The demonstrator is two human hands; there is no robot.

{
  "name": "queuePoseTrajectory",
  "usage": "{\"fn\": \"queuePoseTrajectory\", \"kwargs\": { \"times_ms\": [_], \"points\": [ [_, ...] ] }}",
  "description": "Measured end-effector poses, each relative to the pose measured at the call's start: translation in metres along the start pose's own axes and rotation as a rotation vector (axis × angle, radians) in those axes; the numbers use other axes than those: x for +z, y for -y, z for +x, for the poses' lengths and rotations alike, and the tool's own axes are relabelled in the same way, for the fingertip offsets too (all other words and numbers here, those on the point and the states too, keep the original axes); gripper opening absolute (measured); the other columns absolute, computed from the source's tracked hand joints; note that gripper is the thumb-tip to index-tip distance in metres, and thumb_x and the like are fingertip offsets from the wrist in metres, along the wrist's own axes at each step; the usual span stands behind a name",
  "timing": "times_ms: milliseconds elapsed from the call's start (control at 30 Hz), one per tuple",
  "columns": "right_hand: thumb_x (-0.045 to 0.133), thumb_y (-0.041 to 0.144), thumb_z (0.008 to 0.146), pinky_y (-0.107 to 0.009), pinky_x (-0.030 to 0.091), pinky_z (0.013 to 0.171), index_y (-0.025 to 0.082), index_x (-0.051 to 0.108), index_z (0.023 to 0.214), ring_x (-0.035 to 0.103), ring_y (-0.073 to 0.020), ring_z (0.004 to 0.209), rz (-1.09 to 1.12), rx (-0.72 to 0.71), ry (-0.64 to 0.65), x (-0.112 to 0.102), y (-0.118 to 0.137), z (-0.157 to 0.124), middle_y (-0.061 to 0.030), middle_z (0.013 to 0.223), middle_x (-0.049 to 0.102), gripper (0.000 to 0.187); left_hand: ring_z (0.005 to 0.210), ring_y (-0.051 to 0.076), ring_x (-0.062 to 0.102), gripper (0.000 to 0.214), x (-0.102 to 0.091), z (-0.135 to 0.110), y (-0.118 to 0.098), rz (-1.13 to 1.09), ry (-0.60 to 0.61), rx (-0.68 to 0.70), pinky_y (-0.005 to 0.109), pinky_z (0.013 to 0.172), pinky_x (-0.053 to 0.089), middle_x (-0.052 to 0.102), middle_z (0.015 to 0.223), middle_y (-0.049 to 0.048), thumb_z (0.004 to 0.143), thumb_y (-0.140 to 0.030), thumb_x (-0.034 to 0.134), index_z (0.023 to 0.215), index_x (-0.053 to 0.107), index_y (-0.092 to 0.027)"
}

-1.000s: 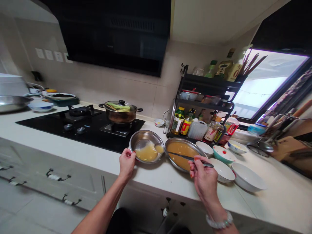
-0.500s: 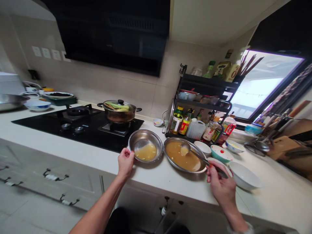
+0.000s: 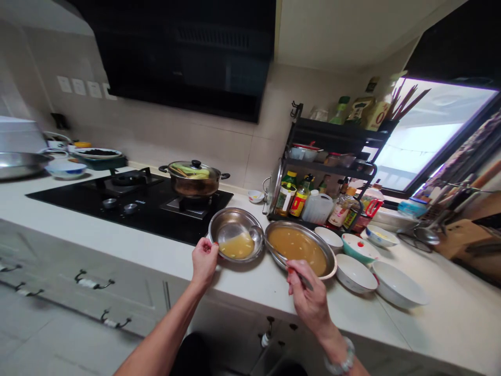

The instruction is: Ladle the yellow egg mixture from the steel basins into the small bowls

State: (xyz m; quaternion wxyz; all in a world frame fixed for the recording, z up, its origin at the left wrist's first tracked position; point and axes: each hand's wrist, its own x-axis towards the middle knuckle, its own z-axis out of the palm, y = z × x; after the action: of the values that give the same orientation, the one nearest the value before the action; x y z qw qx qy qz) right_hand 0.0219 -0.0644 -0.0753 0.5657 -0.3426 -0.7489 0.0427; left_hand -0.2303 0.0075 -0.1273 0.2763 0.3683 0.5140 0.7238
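Along the bench (image 3: 250, 286), the broader basin (image 3: 332, 267) of brown liquid (image 3: 299, 245) sits just right of the smaller pan (image 3: 227, 227), its rim pinched by the left hand (image 3: 205, 261), while the right hand (image 3: 311, 297) grips the ladle (image 3: 256, 235) at that pan, seemingly mid-transfer, the next move likely calling for steadiness!

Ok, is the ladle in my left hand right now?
No, your right hand holds the ladle, while your left hand holds the left metal bowl at its edge.
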Motion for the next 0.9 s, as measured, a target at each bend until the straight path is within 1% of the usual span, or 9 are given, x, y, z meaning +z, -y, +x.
{"fn": "queuePoseTrajectory", "kwargs": {
  "times_ms": [100,167,233,333,400,500,733,800,900],
  "points": [
    [0.049,0.015,0.091,-0.029,0.055,0.063,0.022,0.064,0.103,0.063,-0.016,0.07,-0.035,-0.053,0.012,0.017,0.001,0.003,-0.0046,0.08,0.064,0.021,0.046,0.009,0.04,0.019,0.0,0.0,0.0,-0.003,-0.002,-0.002,0.019,0.044,0.036,0.041,0.051,-0.0085,0.064,-0.03,0.06,0.06,0.043,-0.022],
    [0.049,0.019,0.091,-0.027,0.055,0.059,0.021,0.064,0.1,0.063,-0.0151,0.065,-0.024,-0.004,0.016,0.025,-0.001,0.002,-0.0044,0.079,0.065,0.018,0.046,0.009,0.039,0.019,0.001,0.0,-0.001,-0.003,-0.007,-0.005,0.019,0.043,0.035,0.04,0.051,-0.0085,0.064,-0.029,0.06,0.06,0.043,-0.022],
    [0.049,0.024,0.092,-0.024,0.053,0.049,0.02,0.062,0.1,0.06,-0.0121,0.052,0.035,0.147,0.002,0.031,-0.004,0.0,-0.0014,0.072,0.062,0.016,0.045,0.009,0.038,0.019,0.001,0.0,-0.001,-0.012,-0.008,-0.007,0.019,0.043,0.035,0.04,0.051,-0.0085,0.064,-0.029,0.06,0.06,0.042,-0.022],
    [0.051,0.034,0.092,-0.021,0.048,0.04,0.019,0.058,0.098,0.052,-0.0088,0.037,0.186,0.401,-0.1,0.035,-0.006,-0.001,0.0048,0.058,0.056,0.018,0.045,0.009,0.039,0.02,0.001,0.0,-0.001,-0.015,-0.005,-0.007,0.019,0.043,0.036,0.04,0.05,-0.0085,0.064,-0.029,0.06,0.06,0.042,-0.022],
    [0.055,0.041,0.09,-0.021,0.048,0.038,0.019,0.056,0.095,0.051,-0.0085,0.035,0.275,0.49,-0.182,0.035,-0.005,0.003,0.0062,0.055,0.055,0.023,0.045,0.009,0.039,0.019,0.0,0.001,0.001,-0.009,-0.001,-0.009,0.019,0.043,0.036,0.04,0.05,-0.0086,0.064,-0.028,0.06,0.06,0.042,-0.022],
    [0.06,0.047,0.085,-0.021,0.048,0.037,0.019,0.055,0.091,0.053,-0.0096,0.036,0.351,0.526,-0.25,0.032,0.0,0.01,0.0064,0.053,0.056,0.029,0.045,0.009,0.039,0.019,0.0,0.001,0.002,0.0,0.006,-0.008,0.019,0.043,0.035,0.041,0.051,-0.0084,0.065,-0.028,0.06,0.06,0.042,-0.022],
    [0.064,0.046,0.081,-0.021,0.046,0.038,0.018,0.055,0.09,0.052,-0.0093,0.035,0.414,0.59,-0.303,0.025,0.004,0.018,0.0059,0.051,0.057,0.031,0.045,0.009,0.04,0.019,0.001,0.0,-0.004,-0.005,-0.018,-0.018,0.02,0.043,0.035,0.041,0.05,-0.0082,0.064,-0.029,0.059,0.059,0.042,-0.023],
    [0.067,0.046,0.079,-0.02,0.044,0.036,0.018,0.055,0.09,0.052,-0.0095,0.036,0.464,0.63,-0.34,0.024,0.002,0.02,0.005,0.052,0.059,0.033,0.045,0.009,0.04,0.019,0.001,0.0,-0.004,-0.007,-0.015,-0.013,0.02,0.044,0.036,0.041,0.05,-0.0082,0.064,-0.029,0.059,0.059,0.042,-0.023],
    [0.073,0.045,0.071,-0.018,0.041,0.034,0.017,0.055,0.089,0.054,-0.0106,0.041,0.545,0.694,-0.426,0.02,0.002,0.025,0.0029,0.054,0.061,0.037,0.046,0.009,0.04,0.018,0.001,0.001,-0.001,0.001,-0.014,0.002,0.02,0.044,0.036,0.041,0.05,-0.0081,0.064,-0.028,0.059,0.059,0.043,-0.022]
  ]
}}
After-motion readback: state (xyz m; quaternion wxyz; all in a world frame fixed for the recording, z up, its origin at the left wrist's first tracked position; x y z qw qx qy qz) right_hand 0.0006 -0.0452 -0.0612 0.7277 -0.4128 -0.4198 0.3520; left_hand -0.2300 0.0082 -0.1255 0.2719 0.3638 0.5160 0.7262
